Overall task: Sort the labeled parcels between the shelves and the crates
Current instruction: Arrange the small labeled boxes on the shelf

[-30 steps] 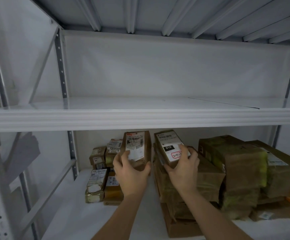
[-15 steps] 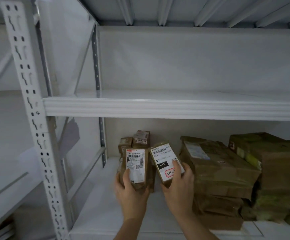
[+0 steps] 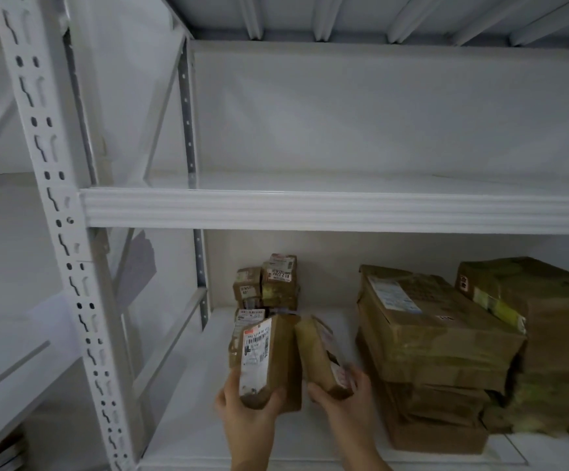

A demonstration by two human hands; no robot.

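Note:
My left hand (image 3: 246, 411) grips the lower end of a brown parcel (image 3: 265, 355) with a white barcode label facing left. My right hand (image 3: 344, 397) holds a second brown parcel (image 3: 320, 360), tilted so its labelled face turns right. Both parcels stand side by side, close together, over the lower shelf (image 3: 191, 385). Behind them, a small stack of labelled brown parcels (image 3: 269, 287) sits at the back of that shelf.
Large taped cardboard parcels (image 3: 439, 338) are piled to the right, with another pile (image 3: 548, 334) further right. The upper shelf (image 3: 310, 209) runs across the view above. A perforated white upright (image 3: 59, 232) stands at the left.
Both hands have lowered and drawn the two parcels toward me. The right parcel has rotated so its label now faces right. The view has shifted slightly.

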